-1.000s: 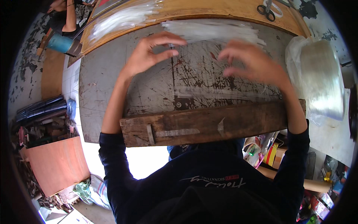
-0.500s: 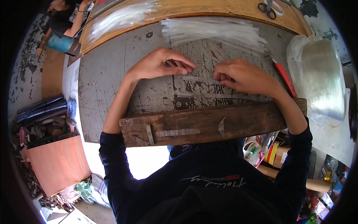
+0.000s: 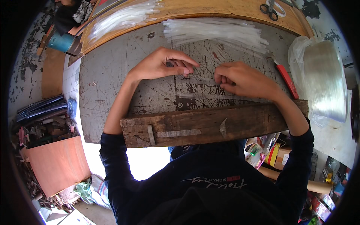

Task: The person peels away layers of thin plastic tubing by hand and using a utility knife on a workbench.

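Seen from above, looking down over dark blue sleeves. Nearest, a worn wooden beam (image 3: 210,125) lying crosswise along the near edge of a scratched grey metal worktop (image 3: 108,86).

Just beyond the beam, both hands resting on the worktop, close together. Left hand (image 3: 161,64) curled, fingertips pressed down and pointing right, thumb tucked under; whether anything is pinched there, impossible to tell. Right hand (image 3: 243,79) curled too, fingertips drawn together toward the left, apparently pinching a thin clear plastic strip (image 3: 198,77) that lies flat between the two hands. Long axis of the strip running left to right, level with the fingertips, touching both hands or nearly so; right hand seemingly the one gripping it.

Farther off, a loose pile of similar clear strips (image 3: 217,32), also lying left to right, well apart from the fingers. To the right, a red-handled knife (image 3: 285,78) beside a big roll of clear film (image 3: 324,78). At the far edge, a yellow wooden board (image 3: 210,9) with scissors (image 3: 270,9).
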`<action>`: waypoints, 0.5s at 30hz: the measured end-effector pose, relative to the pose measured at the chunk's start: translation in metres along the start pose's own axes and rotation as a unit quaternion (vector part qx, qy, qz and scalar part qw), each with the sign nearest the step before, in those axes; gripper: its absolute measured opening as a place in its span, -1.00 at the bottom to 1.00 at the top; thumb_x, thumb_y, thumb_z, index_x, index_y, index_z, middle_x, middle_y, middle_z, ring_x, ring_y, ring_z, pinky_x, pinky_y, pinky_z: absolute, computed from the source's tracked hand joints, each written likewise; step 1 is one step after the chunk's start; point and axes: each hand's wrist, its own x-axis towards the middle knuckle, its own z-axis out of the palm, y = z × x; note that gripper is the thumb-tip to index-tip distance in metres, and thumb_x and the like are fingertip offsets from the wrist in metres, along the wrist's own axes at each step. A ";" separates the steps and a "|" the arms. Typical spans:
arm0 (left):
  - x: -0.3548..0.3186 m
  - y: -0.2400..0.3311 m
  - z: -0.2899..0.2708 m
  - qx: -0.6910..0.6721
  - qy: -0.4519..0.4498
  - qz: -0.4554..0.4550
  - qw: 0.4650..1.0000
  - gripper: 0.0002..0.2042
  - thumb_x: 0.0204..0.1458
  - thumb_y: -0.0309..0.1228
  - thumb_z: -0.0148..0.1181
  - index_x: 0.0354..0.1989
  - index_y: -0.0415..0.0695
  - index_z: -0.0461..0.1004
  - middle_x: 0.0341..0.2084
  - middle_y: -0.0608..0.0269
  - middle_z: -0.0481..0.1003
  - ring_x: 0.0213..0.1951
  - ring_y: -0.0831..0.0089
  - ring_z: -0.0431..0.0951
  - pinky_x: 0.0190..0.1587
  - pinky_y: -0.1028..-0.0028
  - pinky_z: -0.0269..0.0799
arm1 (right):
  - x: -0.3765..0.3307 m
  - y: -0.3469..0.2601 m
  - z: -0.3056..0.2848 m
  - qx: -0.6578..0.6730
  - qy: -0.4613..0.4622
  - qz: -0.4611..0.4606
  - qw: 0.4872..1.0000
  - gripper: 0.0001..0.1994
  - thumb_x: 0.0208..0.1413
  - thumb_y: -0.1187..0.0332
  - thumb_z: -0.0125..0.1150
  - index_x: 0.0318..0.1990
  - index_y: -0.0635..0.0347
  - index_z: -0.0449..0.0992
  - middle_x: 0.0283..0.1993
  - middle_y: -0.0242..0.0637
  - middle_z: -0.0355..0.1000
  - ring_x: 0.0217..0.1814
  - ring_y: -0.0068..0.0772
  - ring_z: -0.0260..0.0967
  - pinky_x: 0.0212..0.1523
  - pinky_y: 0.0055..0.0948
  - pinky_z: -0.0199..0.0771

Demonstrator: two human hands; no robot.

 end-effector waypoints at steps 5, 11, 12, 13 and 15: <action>0.000 0.005 0.000 0.013 -0.024 0.025 0.999 -0.68 -0.17 -0.41 0.28 -0.17 -0.17 0.50 -0.43 0.17 0.54 -0.42 0.45 0.56 -0.36 0.52 0.49 | 0.000 0.008 0.002 -0.028 0.069 -0.063 0.995 -0.89 -0.03 0.50 0.05 -0.39 0.29 0.25 -0.51 -0.15 0.31 -0.47 -0.20 0.30 -0.43 -0.31 0.26; 0.001 0.001 0.000 0.014 0.000 0.052 0.999 -0.71 -0.16 -0.43 0.27 -0.20 -0.16 0.52 -0.48 0.17 0.54 -0.49 0.47 0.56 -0.45 0.56 0.49 | 0.001 0.005 0.002 -0.005 0.085 0.008 0.996 -0.89 0.05 0.43 0.00 -0.36 0.22 0.21 -0.61 -0.19 0.29 -0.57 -0.17 0.28 -0.49 -0.27 0.21; 0.002 0.002 0.001 0.014 -0.001 0.053 0.999 -0.71 -0.16 -0.43 0.27 -0.20 -0.16 0.52 -0.48 0.17 0.54 -0.49 0.47 0.56 -0.45 0.56 0.49 | 0.001 0.007 0.003 -0.004 0.124 0.002 0.992 -0.90 0.06 0.41 0.00 -0.36 0.20 0.23 -0.63 -0.21 0.29 -0.59 -0.22 0.28 -0.52 -0.29 0.20; 0.003 0.003 0.001 0.027 0.000 0.040 0.999 -0.75 -0.12 -0.47 0.24 -0.21 -0.17 0.52 -0.47 0.16 0.54 -0.49 0.47 0.55 -0.45 0.56 0.49 | -0.001 0.008 0.001 -0.004 0.124 0.004 0.992 -0.90 0.06 0.41 0.00 -0.36 0.20 0.23 -0.63 -0.21 0.29 -0.59 -0.22 0.28 -0.52 -0.29 0.20; 0.002 0.001 0.000 0.042 0.005 0.024 0.999 -0.78 -0.09 -0.51 0.20 -0.21 -0.18 0.52 -0.47 0.15 0.54 -0.50 0.48 0.55 -0.46 0.57 0.49 | 0.001 0.003 -0.009 0.010 0.101 0.020 0.995 -0.90 0.09 0.36 0.00 -0.35 0.18 0.28 -0.64 -0.23 0.30 -0.60 -0.34 0.29 -0.56 -0.37 0.17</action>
